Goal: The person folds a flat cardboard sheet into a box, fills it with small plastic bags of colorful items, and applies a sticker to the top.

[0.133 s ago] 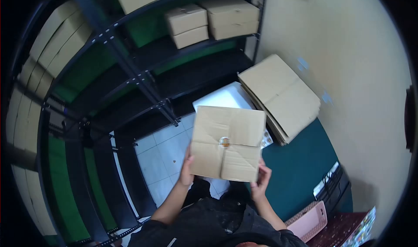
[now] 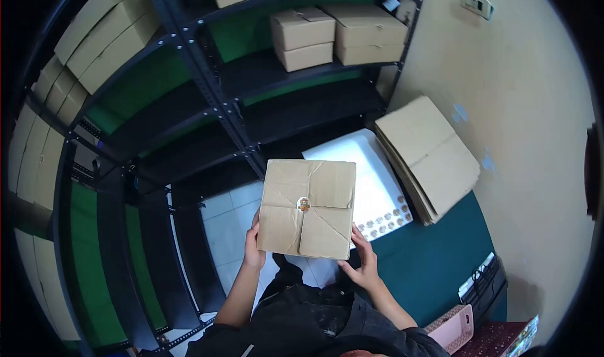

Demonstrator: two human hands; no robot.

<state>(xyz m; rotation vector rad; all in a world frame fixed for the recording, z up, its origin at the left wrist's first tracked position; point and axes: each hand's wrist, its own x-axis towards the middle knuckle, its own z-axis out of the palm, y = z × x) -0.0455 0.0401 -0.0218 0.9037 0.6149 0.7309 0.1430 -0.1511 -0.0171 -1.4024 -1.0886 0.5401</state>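
A square cardboard box point(image 2: 283, 187), its flaps folded closed, is held up in front of my body. A round printed sticker point(image 2: 303, 205) sits at the centre where the flaps meet. My left hand point(image 2: 253, 249) grips the box's lower left edge, its fingers partly hidden underneath. At the lower right corner my right hand point(image 2: 363, 262) holds the box, fingers against its side and thumb apart below the corner. Right behind the box lies a white sheet point(image 2: 358, 159) with rows of round stickers point(image 2: 384, 222) along its near edge.
A stack of flattened cardboard point(image 2: 434, 156) leans near the wall on a dark green surface point(image 2: 428, 250). Black metal shelves point(image 2: 302, 111) hold several cardboard boxes point(image 2: 305, 36). A pink basket point(image 2: 453, 329) and a black case point(image 2: 487, 284) are at the lower right.
The box and both hands have shifted left in view, and the box has levelled slightly. More of the white sticker sheet shows. The shelves and wall appear lower and farther right as the view moved.
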